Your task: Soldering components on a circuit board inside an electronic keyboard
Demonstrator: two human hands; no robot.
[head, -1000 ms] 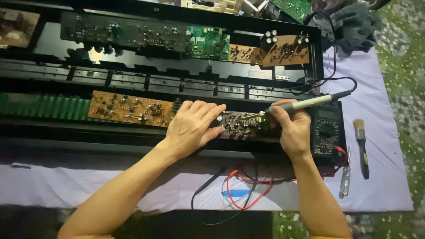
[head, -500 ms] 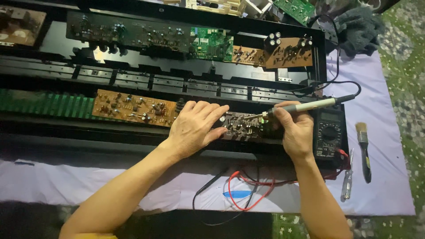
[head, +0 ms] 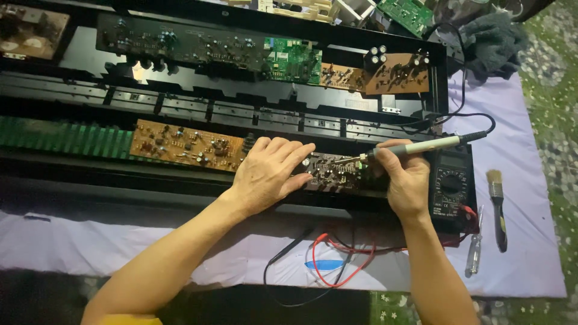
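Steadying the small circuit board (head: 330, 171) inside the open black chassis (head: 180, 174) with flat, spread left hand (head: 268, 174), right hand (head: 406, 180) fingers gripping the soldering iron (head: 415, 146), tip touching the board's right edge.

left hand (head: 268, 174): bare, no rings | right hand (head: 408, 180): bare | forearms: uncovered | sleeve (head: 123, 319): yellow edge

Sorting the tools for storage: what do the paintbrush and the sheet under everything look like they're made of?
Paintbrush: pale bristles, natural or synthetic cannot be told; a dark, slightly glossy handle, plastic or painted wood. Sheet: pale lilac woven fabric by its soft creases, matte.
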